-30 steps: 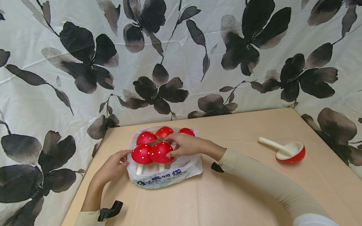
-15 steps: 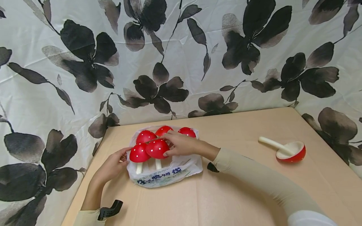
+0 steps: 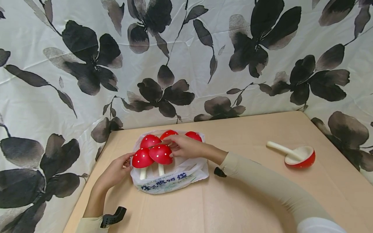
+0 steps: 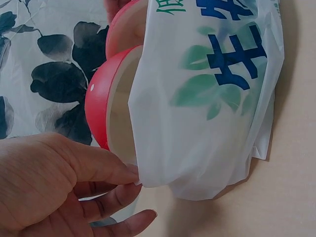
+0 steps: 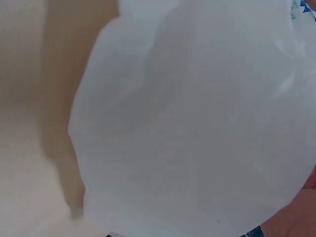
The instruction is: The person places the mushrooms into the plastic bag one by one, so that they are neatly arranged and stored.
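A white plastic bag with blue and green print holds several toy mushrooms with white-dotted red caps and pale stems. My right hand grips the cap of the front right mushroom, which leans against the front left mushroom. In the left wrist view, my left hand pinches the bag's rim between thumb and finger, just below a red cap. The right wrist view is mostly filled by the bag, with part of my right hand behind its edge.
Another mushroom lies on its side on the right of the wooden table, stem pointing left. Behind the table hangs a white cloth with dark flowers. More red caps sit at the back of the bag.
My right hand has shifted left with the mushroom, which now stands closer to the front left one. That front left mushroom has also moved slightly left. My left hand stays at the bag's rim.
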`<state>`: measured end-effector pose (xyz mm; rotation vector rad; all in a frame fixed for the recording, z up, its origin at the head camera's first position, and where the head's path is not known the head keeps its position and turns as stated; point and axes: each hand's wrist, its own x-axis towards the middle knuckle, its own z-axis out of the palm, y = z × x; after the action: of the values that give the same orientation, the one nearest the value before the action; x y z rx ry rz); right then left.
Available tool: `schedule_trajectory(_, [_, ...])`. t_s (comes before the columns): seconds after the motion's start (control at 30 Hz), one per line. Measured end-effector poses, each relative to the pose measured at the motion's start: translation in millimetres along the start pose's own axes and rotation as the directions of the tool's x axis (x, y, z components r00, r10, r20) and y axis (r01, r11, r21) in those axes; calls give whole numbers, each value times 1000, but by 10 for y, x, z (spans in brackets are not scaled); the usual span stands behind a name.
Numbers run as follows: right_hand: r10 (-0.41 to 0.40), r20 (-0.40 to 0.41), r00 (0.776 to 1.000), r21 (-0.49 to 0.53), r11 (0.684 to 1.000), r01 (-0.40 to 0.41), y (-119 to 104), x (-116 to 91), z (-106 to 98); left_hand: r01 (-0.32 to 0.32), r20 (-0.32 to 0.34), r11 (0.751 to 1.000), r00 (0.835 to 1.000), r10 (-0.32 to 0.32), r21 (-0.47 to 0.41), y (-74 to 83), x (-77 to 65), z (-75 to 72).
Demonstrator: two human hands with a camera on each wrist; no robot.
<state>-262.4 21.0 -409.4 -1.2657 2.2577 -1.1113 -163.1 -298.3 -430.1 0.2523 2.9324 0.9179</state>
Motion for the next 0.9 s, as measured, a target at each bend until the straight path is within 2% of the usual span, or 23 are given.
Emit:
schedule_trajectory(0.13, [-10, 16, 1000, -22, 1000, 10, -2, 4, -11, 0, -4, 1000, 1000, 0, -10, -2, -2, 4])
schedule_trajectory(0.27, [14, 37, 999, -63, 998, -12, 12, -4, -20, 16, 2, 1000, 1000, -16, -21, 8, -6, -1])
schedule_trajectory(0.4, [37, 45, 998, -62, 997, -34, 26, -31, -28, 25, 5, 1000, 1000, -25, -19, 7, -14, -2])
schedule_trajectory(0.73, [91, 39, 995, -71, 994, -89, 78, -88, -55, -16, -9, 1000, 1000, 16, -7, -11, -28, 2])
schedule_trajectory(0.9, [83, 51, 995, -75, 994, -79, 87, -116, -61, -29, -12, 1000, 1000, 29, -6, -25, -30, 8])
